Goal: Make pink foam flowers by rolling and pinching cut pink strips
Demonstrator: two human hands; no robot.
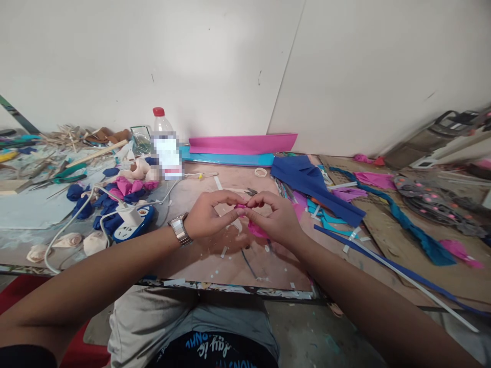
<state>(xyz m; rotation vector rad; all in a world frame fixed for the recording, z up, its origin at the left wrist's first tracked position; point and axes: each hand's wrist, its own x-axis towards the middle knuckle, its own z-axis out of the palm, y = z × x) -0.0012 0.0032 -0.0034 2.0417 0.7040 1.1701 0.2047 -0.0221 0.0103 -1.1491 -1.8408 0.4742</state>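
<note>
A white wall (134, 61) rises behind the cluttered table (284, 266), where a long magenta sheet (238, 145) stretches behind a folded dark blue sheet (293, 170). A red-capped plastic bottle (163, 125) stands beyond the left hand (209, 214). That hand and the right hand (278, 214) are nearly closed, thumbs and fingertips pinching a crumpled magenta piece (258, 230) over the table's middle. A cream ring (260, 173) lies farther back.

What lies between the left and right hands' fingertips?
In the head view, a bit of pink material lies there, held by the fingertips of the left hand and right hand; more pink shows just below.
</note>
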